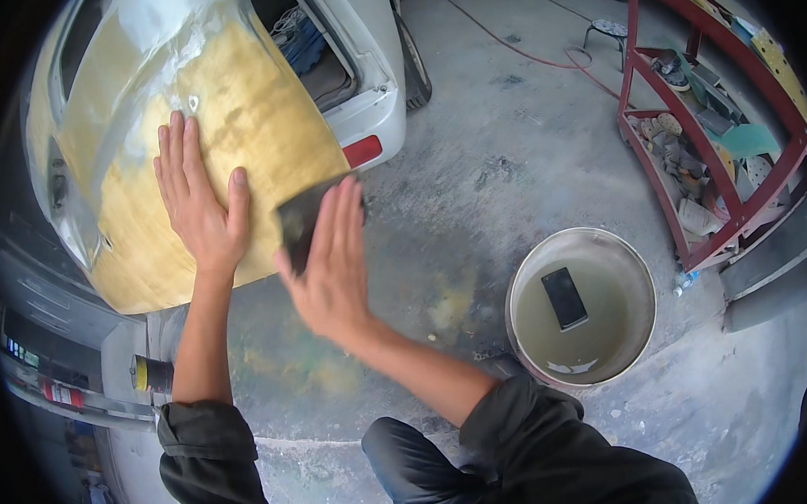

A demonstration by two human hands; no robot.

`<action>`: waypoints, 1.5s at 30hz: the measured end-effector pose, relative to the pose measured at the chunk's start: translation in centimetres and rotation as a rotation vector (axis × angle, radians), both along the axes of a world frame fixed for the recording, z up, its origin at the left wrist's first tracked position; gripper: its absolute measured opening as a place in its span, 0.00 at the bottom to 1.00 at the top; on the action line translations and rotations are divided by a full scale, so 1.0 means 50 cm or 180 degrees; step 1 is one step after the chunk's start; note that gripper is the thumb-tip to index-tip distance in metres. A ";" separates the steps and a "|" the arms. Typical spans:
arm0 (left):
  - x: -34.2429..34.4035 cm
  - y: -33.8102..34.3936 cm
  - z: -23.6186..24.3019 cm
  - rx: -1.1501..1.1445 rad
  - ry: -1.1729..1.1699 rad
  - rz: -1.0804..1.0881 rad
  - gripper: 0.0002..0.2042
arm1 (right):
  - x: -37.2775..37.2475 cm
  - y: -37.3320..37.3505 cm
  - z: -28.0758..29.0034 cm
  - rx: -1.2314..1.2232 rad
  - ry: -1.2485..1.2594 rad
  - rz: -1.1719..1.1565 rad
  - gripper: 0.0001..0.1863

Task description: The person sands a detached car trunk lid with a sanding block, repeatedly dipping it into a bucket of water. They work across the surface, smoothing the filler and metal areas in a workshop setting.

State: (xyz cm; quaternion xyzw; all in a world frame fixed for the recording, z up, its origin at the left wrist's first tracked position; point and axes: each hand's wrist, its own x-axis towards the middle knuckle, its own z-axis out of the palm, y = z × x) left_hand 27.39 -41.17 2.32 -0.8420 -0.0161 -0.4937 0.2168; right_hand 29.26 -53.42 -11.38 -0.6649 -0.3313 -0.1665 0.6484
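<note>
My left hand (196, 200) lies with fingers spread on a curved car panel (248, 80), patched yellow and pale grey-white. At the panel's right edge, my right hand (326, 257) grips a dark flat sheet or pad (301, 210), its fingers straight and pressed together over it; the hand is slightly blurred. A white car body (379, 114) with a red lamp stands just behind the panel. To my right, a metal bucket (638, 310) holds cloudy water with a dark rectangular block (565, 299) in it.
A red metal shelf rack (667, 193) full of assorted items stands on the right. A red hose (515, 43) and a small stool (607, 30) are on the concrete floor beyond. A dark can (151, 373) is at lower left. My bent leg (411, 462) is below.
</note>
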 end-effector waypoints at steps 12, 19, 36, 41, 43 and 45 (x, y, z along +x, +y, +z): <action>0.003 0.001 -0.004 -0.0040 0.0004 -0.0018 0.34 | 0.059 -0.023 -0.037 0.0539 0.1243 0.0862 0.44; -0.006 0.003 0.001 -0.0038 0.0041 -0.0024 0.35 | 0.067 -0.087 -0.203 -0.0041 0.1588 0.0380 0.32; -0.002 -0.001 0.000 0.0031 0.0194 -0.0118 0.33 | 0.188 0.003 -0.073 0.2350 0.3799 0.2459 0.19; -0.001 0.003 -0.002 0.0028 0.0181 -0.0134 0.33 | 0.160 -0.012 -0.080 0.2159 0.3935 0.2064 0.21; 0.002 0.002 0.000 0.0033 0.0168 -0.0140 0.33 | 0.178 -0.006 -0.072 0.2214 0.3896 0.2009 0.22; 0.005 -0.002 -0.003 0.0015 0.0170 -0.0150 0.33 | 0.176 0.003 -0.074 0.2262 0.3820 0.1907 0.23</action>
